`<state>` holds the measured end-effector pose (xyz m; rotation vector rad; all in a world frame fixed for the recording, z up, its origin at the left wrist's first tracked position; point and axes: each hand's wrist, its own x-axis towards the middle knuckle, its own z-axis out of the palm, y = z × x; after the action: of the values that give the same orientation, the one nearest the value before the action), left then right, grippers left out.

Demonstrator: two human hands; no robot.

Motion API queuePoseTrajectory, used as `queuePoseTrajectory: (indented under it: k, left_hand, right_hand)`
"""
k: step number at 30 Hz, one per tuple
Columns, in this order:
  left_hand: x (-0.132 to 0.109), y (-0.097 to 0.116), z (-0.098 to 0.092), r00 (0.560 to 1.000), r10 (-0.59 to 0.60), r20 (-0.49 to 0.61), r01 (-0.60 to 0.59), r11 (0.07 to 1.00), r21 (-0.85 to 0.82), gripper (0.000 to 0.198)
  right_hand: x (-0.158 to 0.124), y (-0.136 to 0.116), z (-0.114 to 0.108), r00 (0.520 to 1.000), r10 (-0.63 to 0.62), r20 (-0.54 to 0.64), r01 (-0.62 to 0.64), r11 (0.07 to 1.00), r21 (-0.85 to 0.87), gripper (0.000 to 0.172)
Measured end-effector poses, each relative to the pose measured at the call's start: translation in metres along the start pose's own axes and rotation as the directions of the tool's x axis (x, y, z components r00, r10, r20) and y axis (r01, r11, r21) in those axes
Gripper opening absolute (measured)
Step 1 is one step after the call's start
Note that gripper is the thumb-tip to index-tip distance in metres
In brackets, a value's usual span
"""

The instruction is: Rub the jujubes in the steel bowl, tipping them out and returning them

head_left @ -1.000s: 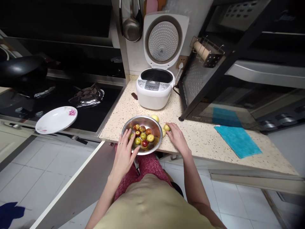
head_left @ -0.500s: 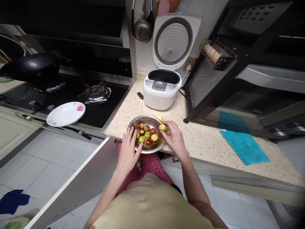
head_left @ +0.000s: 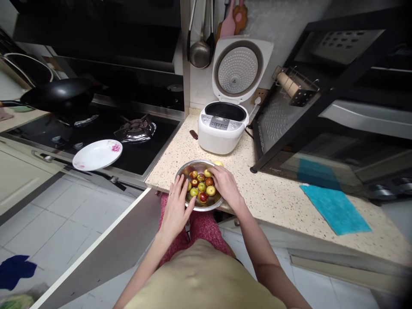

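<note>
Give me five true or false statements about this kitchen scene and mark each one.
1. The rice cooker has its lid open. True.
2. The left hand rests at the metal bowl's rim. True.
3. The white plate sits on the speckled counter. False: the plate sits at the stove's front edge.
4. The blue cloth covers the bowl. False: the cloth lies flat on the counter, away from it.
5. The right hand reaches over the fruits in the bowl. True.

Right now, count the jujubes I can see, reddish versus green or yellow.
Reddish jujubes: 5
Green or yellow jujubes: 6, one behind the steel bowl
Total: 11 in view; others may be hidden
</note>
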<state>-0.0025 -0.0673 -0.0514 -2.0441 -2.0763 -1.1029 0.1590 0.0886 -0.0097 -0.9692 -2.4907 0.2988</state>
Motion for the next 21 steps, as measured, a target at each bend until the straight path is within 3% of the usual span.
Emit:
queuePoseTrajectory:
  k: [15, 18, 21]
  left_hand:
    - [-0.001, -0.002, 0.004, 1.000, 0.008, -0.011, -0.008, 1.000, -0.006, 0.065]
    - [-0.001, -0.002, 0.004, 1.000, 0.001, -0.010, -0.001, 1.000, -0.004, 0.065]
    - [-0.001, -0.001, 0.003, 1.000, -0.004, -0.007, 0.003, 1.000, -0.006, 0.065]
  right_hand:
    - [-0.009, 0.003, 0.006, 0.997, -0.064, 0.035, 0.064, 0.998, -0.005, 0.030]
    - [-0.015, 0.003, 0.003, 0.997, -0.073, -0.013, 0.073, 0.997, 0.026, 0.032]
    - [-0.025, 0.007, -0.005, 0.988, -0.034, -0.149, 0.048, 0.995, 0.090, 0.033]
